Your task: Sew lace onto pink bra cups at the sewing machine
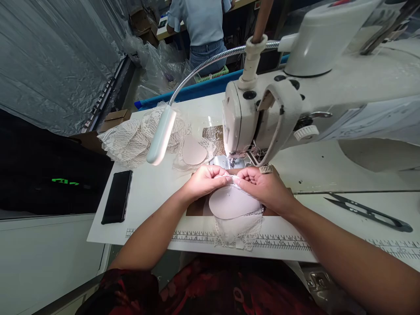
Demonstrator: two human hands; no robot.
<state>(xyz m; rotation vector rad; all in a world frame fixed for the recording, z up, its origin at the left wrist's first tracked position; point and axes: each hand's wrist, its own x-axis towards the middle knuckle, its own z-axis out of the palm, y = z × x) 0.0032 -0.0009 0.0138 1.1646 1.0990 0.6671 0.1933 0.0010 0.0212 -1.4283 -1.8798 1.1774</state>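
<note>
My left hand and my right hand meet just in front of the sewing machine. Between thumbs and fingers, both pinch the upper edge of a white lace piece. A smooth, pale rounded pad lies on this lace, below my fingers. The lace's lower end hangs close to the table's front edge. Right behind my fingertips is the machine's presser foot; whether the lace touches it, I cannot tell. Another lace piece with a pale pad rests left of the needle area.
A heap of lace pieces lies at the back left, under a bendable lamp. A black phone is on the left, thread snips on the right. A ruler strip runs along the front. A person sits beyond the table.
</note>
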